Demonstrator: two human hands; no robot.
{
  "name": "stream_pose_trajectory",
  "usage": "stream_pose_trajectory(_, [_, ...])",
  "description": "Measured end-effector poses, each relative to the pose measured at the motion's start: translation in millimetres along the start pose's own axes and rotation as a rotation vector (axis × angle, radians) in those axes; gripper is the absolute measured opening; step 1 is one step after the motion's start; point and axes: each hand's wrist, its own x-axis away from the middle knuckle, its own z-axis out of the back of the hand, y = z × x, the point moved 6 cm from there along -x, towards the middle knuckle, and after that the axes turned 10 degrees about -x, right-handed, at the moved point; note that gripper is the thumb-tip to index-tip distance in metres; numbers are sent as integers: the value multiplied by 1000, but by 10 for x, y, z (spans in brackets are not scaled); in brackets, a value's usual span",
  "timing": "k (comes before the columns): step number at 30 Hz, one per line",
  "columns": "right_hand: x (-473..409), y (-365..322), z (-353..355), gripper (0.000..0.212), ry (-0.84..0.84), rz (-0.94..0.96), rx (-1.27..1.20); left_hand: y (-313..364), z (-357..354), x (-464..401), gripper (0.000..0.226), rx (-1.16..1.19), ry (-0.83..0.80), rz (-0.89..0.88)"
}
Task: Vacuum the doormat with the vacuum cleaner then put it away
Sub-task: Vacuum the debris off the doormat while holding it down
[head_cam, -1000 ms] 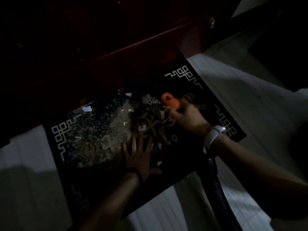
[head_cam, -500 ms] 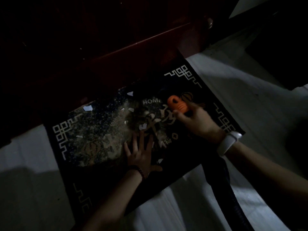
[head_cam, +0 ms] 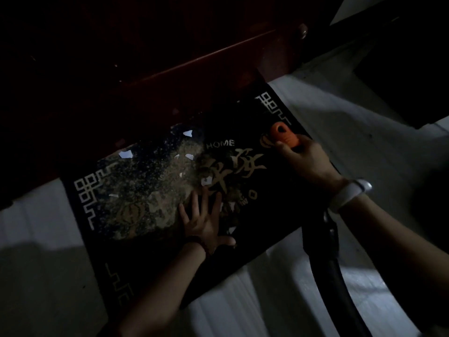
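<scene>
The doormat [head_cam: 243,239] is laid on the pale floor [head_cam: 340,130] against the foot of a dark red door [head_cam: 170,76], and everything else is placed from it. A broad patch of sandy grit [head_cam: 155,188] is spread over the mat's left-centre, with white paper scraps [head_cam: 125,154] scattered through it and up toward the door edge. The right half, around the printed "HOME" and the gold characters, appears largely free of grit.

The left hand [head_cam: 204,220] is pressed flat on the mat near its middle, fingers spread and straight, nothing grasped. The orange nozzle [head_cam: 283,135] is held at the mat's upper right corner by the right hand [head_cam: 308,161], whose fingers are curled around it. From that wrist the black hose [head_cam: 337,276] is trailed down across the mat's right edge and onto the floor.

Most of the dirt is judged to be untouched — the vacuuming is partly done at best. Several risks follow from here:

- The mat could be lifted or dragged by suction if the pinning hand is raised too soon.
- The larger scraps could be caught across the nozzle mouth and block it.
- Grit could be pushed off the left edge onto the floor if the nozzle is swept fast — or smeared by the flat palm.
</scene>
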Motion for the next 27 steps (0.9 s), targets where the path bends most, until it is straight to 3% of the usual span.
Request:
stream_pose_trajectory(2, [-36, 8, -108, 30, -6, -17, 8, 4, 8, 11, 117, -4, 11, 0])
stream_pose_trajectory(7, [415, -28, -621, 21, -361, 43, 46, 1, 25, 15, 115, -10, 3, 10])
stream_pose_trajectory(9, [328, -37, -451, 18, -300, 55, -23, 0, 8, 14, 115, 1, -7, 12])
stream_pose_trajectory(13, [-79, 56, -59, 23, -4, 3, -35, -1, -21, 4, 115, 17, -6, -4])
stream_pose_trajectory(20, [427, 88, -436, 25, -315, 27, 7, 12, -5, 9, 115, -9, -2, 8])
stream_pose_trajectory(24, [121, -45, -145, 16, -132, 57, -9, 2, 7, 21, 115, -17, 24, 11])
stream_pose_trajectory(27, [37, -15, -286, 16, -143, 14, -1, 15, 14, 30, 116, -21, 10, 12])
